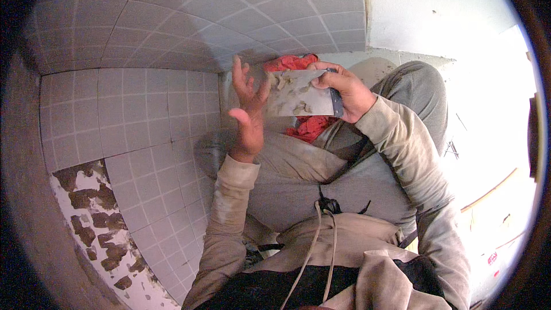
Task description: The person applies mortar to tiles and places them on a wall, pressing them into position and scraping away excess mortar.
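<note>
In my right hand (354, 96) is a wide, flat scraper (291, 93), gripped at its dark back edge with the thumb on the upper face. Its pale blade points left and carries several grey-brown smears. Raised just left of the blade, my left hand (249, 117) is open with its fingers spread, and it holds nothing. Whether a fingertip touches the blade's edge, I cannot tell. Under and behind the scraper shows a crumpled red cloth (310, 128), partly covered by the blade.
Grey square tiles with pale joints cover the wall (247, 0) ahead and the surface (140, 103) at left. An untiled strip (97, 218) at lower left bears brown mortar patches. My bent legs (416, 95) lie close below the hands. A bright pale floor (488, 155) extends at right.
</note>
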`<state>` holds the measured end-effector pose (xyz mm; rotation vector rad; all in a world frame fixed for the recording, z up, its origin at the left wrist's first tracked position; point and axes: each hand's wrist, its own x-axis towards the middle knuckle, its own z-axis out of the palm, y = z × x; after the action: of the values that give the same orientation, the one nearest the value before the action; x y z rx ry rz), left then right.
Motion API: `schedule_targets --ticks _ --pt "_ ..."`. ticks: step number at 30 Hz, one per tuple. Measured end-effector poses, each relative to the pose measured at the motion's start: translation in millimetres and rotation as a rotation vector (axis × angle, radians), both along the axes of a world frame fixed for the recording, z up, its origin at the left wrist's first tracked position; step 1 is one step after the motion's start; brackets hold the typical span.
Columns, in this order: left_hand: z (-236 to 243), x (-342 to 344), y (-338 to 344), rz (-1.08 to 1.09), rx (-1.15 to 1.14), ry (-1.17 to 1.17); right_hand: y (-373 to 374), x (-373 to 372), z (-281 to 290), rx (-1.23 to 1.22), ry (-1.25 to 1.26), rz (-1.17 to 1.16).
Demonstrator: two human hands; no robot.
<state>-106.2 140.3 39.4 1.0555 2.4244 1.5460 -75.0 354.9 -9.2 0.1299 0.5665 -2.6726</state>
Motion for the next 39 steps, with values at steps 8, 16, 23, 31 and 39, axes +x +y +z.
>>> schedule_targets --ticks 8,16,23,31,39 --pt "-3 -3 -8 -0.07 -0.027 0.12 5 2 9 -0.025 0.005 0.005" --pt "1 1 -13 0.014 0.021 -0.1 8 4 19 0.039 -0.062 -0.076" --pt "0 2 -19 0.022 0.169 -0.179 6 0 13 0.007 0.009 -0.079" --pt "19 9 -9 0.012 1.011 -1.108 6 -1 3 0.511 0.163 0.051" --pt "14 14 -1 0.088 0.895 -1.074 -11 5 2 0.724 0.279 -0.148"
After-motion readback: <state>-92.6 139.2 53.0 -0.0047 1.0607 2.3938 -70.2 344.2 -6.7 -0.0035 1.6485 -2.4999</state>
